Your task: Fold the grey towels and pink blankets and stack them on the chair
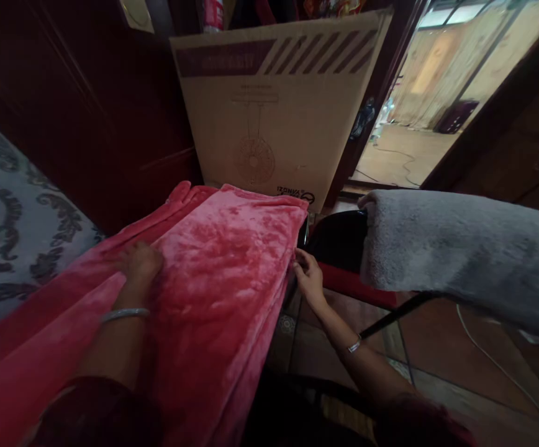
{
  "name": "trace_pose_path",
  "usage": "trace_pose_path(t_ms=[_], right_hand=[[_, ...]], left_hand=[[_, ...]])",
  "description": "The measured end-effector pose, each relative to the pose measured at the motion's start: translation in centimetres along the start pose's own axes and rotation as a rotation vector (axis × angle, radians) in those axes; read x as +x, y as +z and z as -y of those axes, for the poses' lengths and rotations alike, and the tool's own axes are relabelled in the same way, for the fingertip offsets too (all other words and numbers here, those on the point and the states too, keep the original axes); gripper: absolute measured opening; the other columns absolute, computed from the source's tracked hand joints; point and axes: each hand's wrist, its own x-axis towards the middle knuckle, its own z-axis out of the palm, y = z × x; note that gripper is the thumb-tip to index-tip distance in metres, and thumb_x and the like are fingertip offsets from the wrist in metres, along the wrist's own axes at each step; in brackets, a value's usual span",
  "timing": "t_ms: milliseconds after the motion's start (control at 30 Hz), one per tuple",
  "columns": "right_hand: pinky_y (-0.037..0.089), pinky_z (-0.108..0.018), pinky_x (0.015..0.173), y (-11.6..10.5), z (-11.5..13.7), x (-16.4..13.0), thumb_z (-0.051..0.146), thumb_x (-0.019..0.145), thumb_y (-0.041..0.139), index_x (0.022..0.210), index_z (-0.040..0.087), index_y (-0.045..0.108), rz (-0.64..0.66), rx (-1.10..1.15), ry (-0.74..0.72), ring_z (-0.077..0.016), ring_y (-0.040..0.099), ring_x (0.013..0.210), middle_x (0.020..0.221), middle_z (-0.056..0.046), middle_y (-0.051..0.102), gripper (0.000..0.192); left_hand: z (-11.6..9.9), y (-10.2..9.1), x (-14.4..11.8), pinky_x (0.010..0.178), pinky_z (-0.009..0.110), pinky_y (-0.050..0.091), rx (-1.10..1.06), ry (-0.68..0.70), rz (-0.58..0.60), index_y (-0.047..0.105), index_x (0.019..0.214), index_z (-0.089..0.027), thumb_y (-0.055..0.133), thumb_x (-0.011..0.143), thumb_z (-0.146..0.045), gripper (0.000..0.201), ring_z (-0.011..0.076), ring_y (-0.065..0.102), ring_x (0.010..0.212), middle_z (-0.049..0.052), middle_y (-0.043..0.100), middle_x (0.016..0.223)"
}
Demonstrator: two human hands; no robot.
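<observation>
A plush pink-red blanket (223, 267) lies in front of me, with a folded panel on top and layered edges along its right side. On the left part of it rests my left hand (141, 264), its fingers blurred by motion, with a pale bangle on the wrist. My right hand (308, 276) is at the blanket's right edge, thumb and fingers closed on the fabric there. A thin bracelet (355, 344) circles that wrist. Part of the blanket runs out of view at the lower left.
Behind the blanket stands a large cardboard box (292, 124) with a printed fan drawing. To the right, a grey fleece cloth (456, 248) hangs over a black-framed chair. A patterned grey-white fabric (22, 230) is at left. A doorway opens at upper right; a cable (488, 366) crosses the tiled floor.
</observation>
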Motion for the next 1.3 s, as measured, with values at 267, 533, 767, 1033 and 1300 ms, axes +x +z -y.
trace_pose_path(t_ms=[267,533,767,1033,1300], right_hand=[[0.046,-0.025,0.051,-0.4,0.0,-1.7,0.039,0.068,0.065,0.108,0.018,0.064,0.151,0.546,0.389,-0.0112,0.054,0.052,0.07,0.002,0.066,0.045],[0.047,-0.025,0.052,0.5,-0.2,1.6,0.036,0.066,0.063,0.112,0.019,0.064,0.079,0.592,0.447,-0.0127,0.058,0.057,0.079,-0.001,0.067,0.049],[0.054,-0.038,0.088,2.4,-1.3,2.8,0.039,0.076,0.057,0.127,0.018,0.065,0.01,0.337,0.201,-0.0227,0.067,0.095,0.108,-0.01,0.073,0.055],[0.053,-0.038,0.09,2.9,-1.1,4.5,0.045,0.082,0.056,0.132,0.019,0.065,0.109,0.229,0.171,-0.0237,0.067,0.101,0.113,-0.01,0.073,0.057],[0.046,-0.041,0.106,3.0,-1.3,4.9,0.043,0.081,0.059,0.141,0.019,0.057,0.119,0.217,0.17,-0.0259,0.058,0.125,0.142,-0.01,0.059,0.065]], left_hand=[[-9.2,0.6,-11.5,0.113,0.038,0.042,-0.152,0.791,0.187,0.065,0.128,-0.019,0.062,0.088,-0.028,0.04,0.0246,0.056,0.129,0.01,0.064,0.134],[-11.3,0.9,-9.2,0.108,0.029,0.043,-0.048,0.562,0.231,0.067,0.123,-0.014,0.053,0.093,-0.02,0.034,0.0205,0.061,0.123,0.013,0.068,0.13],[-10.9,-0.1,-0.4,0.098,0.032,0.049,0.064,0.289,0.11,0.069,0.119,-0.01,0.049,0.095,-0.024,0.034,0.0265,0.064,0.119,0.02,0.068,0.127],[-11.7,1.9,7.3,0.095,0.036,0.049,0.066,0.089,0.089,0.072,0.117,-0.007,0.04,0.099,-0.039,0.049,0.0303,0.065,0.117,0.022,0.07,0.122],[-12.2,4.5,11.6,0.096,0.046,0.05,0.049,-0.012,0.092,0.074,0.112,-0.005,0.044,0.096,-0.045,0.053,0.0389,0.063,0.119,0.026,0.068,0.124]])
